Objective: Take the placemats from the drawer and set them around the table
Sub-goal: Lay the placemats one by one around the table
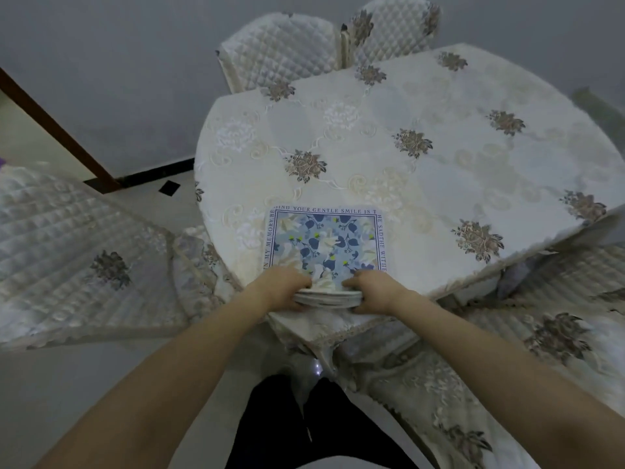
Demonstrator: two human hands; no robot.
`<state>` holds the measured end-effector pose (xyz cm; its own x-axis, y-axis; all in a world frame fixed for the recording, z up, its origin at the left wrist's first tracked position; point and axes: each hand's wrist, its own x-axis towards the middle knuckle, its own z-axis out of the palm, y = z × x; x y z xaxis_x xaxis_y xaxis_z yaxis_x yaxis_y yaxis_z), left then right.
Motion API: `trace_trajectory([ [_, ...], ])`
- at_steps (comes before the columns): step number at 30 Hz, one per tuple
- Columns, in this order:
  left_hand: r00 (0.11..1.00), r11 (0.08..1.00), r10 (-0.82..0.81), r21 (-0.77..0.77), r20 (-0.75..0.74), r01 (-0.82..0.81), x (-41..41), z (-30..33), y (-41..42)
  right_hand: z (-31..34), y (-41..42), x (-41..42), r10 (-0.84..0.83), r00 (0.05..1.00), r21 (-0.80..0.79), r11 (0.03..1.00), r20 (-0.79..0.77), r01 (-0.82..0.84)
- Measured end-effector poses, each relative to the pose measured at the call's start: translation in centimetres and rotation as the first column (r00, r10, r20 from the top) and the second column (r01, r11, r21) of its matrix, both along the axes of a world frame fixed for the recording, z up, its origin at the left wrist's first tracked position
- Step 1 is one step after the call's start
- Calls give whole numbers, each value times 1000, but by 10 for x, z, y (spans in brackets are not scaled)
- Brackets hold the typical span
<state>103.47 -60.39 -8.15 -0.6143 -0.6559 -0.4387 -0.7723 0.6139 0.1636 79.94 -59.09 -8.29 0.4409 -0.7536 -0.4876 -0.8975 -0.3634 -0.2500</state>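
Observation:
A stack of square placemats [326, 243], blue floral with a border of printed words, lies at the near edge of the table [422, 170], which is covered by a cream embroidered cloth. My left hand [282, 287] grips the stack's near left corner. My right hand [370, 289] grips its near right corner. Thumbs lie on the top mat, and the other fingers curl under the stack's near edge, where several layers show. The drawer is out of view.
Quilted cream chairs stand around the table: two at the far side [280, 50] [394, 27], one at the left [84, 258], one at the near right [548, 316]. A brown door frame [57, 130] runs along the left wall. My dark trousers [318, 428] show below.

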Motion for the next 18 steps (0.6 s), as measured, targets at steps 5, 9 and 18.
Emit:
trace_trajectory([
  [5, 999, 995, -8, -98, -35, 4, 15, -33, 33, -36, 46, 1, -35, 999, -114, 993, -39, 31],
  [9, 1000, 994, -5, -106, -21, 3, 19, -44, 43, -53, 64, 9, -118, 993, -133, 984, 14, 119],
  [18, 990, 987, -47, -160, -135, 25, 33, -52, 41, -50, 75, 14, -293, 946, -92, 947, 139, 307],
])
